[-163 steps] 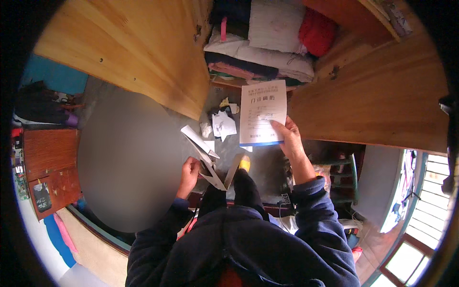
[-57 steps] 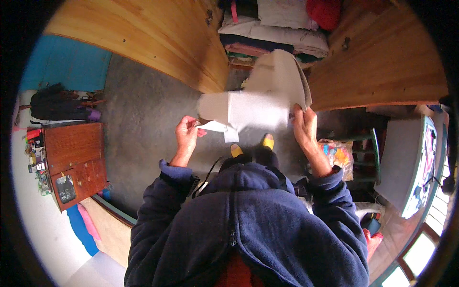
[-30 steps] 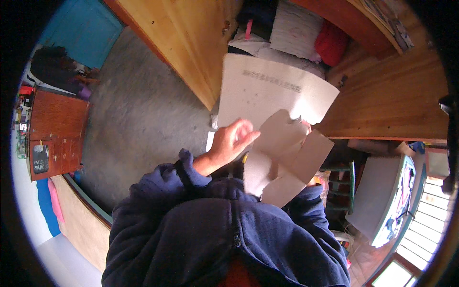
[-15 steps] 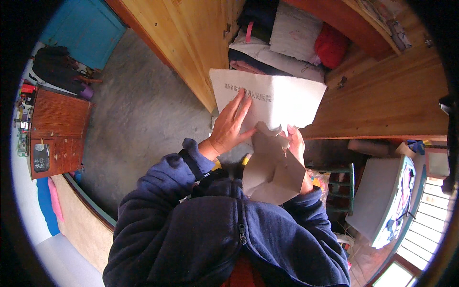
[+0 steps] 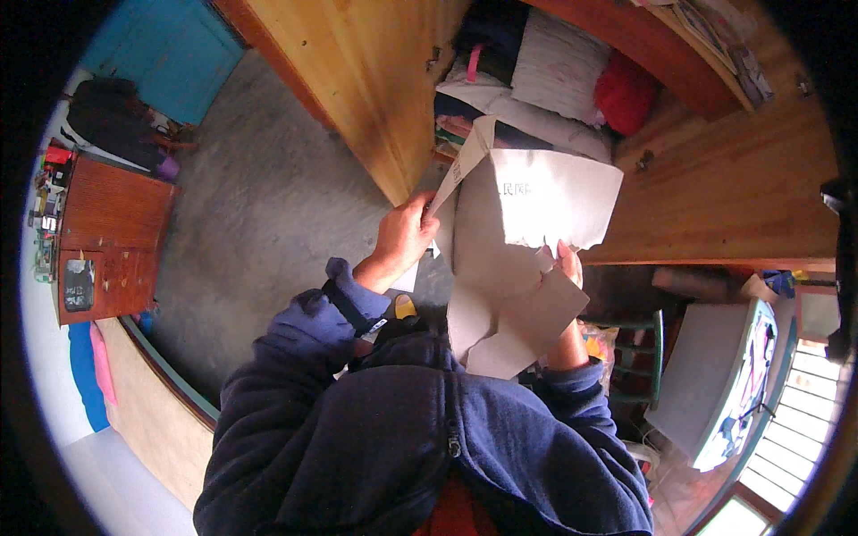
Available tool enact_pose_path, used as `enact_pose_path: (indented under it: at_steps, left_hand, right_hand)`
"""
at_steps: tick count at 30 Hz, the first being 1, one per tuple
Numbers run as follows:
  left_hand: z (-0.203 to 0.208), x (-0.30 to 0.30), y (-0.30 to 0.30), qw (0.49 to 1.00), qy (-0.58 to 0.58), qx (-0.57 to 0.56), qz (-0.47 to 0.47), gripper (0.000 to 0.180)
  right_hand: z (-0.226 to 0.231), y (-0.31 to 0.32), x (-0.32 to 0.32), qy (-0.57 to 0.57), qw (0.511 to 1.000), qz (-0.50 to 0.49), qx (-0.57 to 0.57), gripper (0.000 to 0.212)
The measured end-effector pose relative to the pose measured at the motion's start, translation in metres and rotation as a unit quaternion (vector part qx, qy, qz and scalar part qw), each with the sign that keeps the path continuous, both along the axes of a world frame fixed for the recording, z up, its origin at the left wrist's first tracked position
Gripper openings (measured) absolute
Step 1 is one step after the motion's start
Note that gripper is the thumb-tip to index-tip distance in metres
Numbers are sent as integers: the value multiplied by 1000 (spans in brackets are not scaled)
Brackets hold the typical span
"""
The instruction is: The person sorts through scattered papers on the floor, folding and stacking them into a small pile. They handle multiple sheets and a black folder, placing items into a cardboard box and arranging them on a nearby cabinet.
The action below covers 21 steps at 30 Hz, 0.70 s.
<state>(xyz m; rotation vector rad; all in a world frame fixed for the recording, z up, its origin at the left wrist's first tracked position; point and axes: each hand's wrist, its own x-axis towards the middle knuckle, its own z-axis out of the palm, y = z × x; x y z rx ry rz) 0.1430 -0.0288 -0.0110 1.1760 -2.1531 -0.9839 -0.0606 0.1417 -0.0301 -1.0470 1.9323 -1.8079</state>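
Observation:
A large, pale paper envelope with dark print and ragged torn edges spans the space between my hands in front of my chest. My left hand is closed on its left side, where a strip is folded up and away from the rest. At the right, fingers of my right hand pinch the torn edge near the middle, while the lower flap hides most of that palm. The greyish-brown lower part hangs creased and bent toward my jacket. A small white piece shows below my left hand; whether it joins the envelope is unclear.
Ahead stands an open wooden wardrobe with its door swung left, holding folded bedding and a red bundle. A green chair and a white-sided table are at right. A reddish-brown cabinet and a bed stand left.
My left hand has gone from lying spread on the printed face to gripping the left side, which is now folded up and parted from the rest. My right hand keeps its hold.

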Motion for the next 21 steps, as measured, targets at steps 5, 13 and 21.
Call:
enact_pose_path:
  at_steps: [5, 13, 21]
  left_hand:
    - [-16, 4, -7, 999, 36, 31, 22, 30]
    - [-35, 29, -27, 993, -86, 65, 55, 29]
    - [-31, 20, -9, 976, 72, 203, 25, 21]
  right_hand:
    - [-9, 6, -21, -649, 756, 52, -62, 28]
    - [-1, 12, -55, -424, 904, -30, 37, 44]
    - [-22, -11, -32, -326, 933, 31, 149, 49]
